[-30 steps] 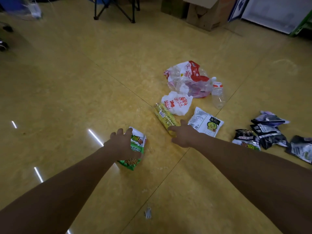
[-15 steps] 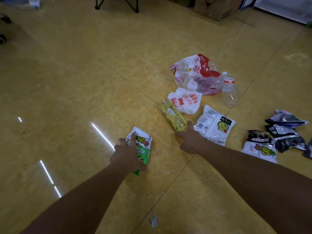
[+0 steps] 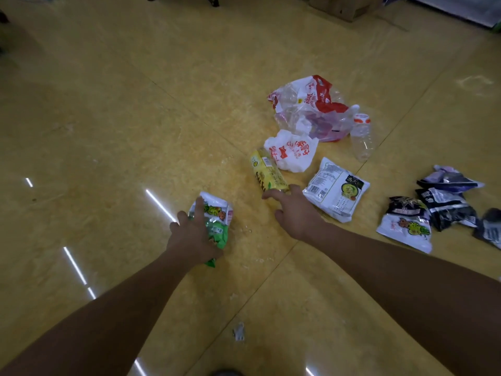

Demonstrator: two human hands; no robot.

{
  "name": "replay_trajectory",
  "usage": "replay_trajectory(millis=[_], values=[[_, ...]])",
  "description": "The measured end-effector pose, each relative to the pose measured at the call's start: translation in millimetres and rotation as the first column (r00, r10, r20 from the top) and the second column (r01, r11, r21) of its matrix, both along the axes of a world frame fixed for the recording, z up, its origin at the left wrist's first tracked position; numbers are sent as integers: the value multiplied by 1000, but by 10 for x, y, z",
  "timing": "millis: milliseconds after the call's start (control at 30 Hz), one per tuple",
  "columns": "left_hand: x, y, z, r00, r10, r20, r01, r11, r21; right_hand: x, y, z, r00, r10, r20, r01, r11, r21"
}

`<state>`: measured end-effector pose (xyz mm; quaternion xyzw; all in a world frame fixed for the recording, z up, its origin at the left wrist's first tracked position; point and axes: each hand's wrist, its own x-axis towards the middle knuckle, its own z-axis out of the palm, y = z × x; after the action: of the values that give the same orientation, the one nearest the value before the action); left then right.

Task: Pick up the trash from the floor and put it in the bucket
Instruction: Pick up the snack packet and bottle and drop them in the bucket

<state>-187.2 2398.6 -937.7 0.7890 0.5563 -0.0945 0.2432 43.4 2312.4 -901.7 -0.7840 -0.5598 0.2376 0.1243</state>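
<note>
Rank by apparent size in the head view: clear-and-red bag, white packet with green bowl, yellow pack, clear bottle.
1. clear-and-red bag, clearly largest
2. white packet
3. yellow pack and clear bottle: they look too alike to rank, and the bottle lies farther from the camera.

Two arms are in view, each bare over its full visible length, forearm to wrist. The left hand [image 3: 193, 237] and right hand [image 3: 295, 213] are likewise bare. Forearms taper to the wrists. Finer detail is lost to blur.
</note>
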Motion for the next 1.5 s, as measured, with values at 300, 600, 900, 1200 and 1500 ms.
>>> replay_trajectory(millis=[300, 600, 900, 1200, 1500], values=[[-636, -206, 1379, 983, 98, 157, -119, 984, 130, -418, -291, 990, 996, 43, -76, -40, 998, 38], [-1354, -1000, 3431, 951, 206, 230, -242, 960, 141, -1041, -704, 2846, 977, 192, -97, -193, 981, 4], [-2073, -1952, 4998, 920, 297, 257, -337, 933, 126, -1667, -1262, 4253, 947, 307, -98, -307, 952, 20], [-2932, -2673, 5750, 876, 405, 261, -452, 879, 152, -2569, -1412, 4969, 889, 457, -41, -457, 890, 8], [-4087, -3506, 5787, 774, 588, 234, -624, 772, 125, -3710, -1639, 5059, 785, 620, -1, -620, 784, -30]])
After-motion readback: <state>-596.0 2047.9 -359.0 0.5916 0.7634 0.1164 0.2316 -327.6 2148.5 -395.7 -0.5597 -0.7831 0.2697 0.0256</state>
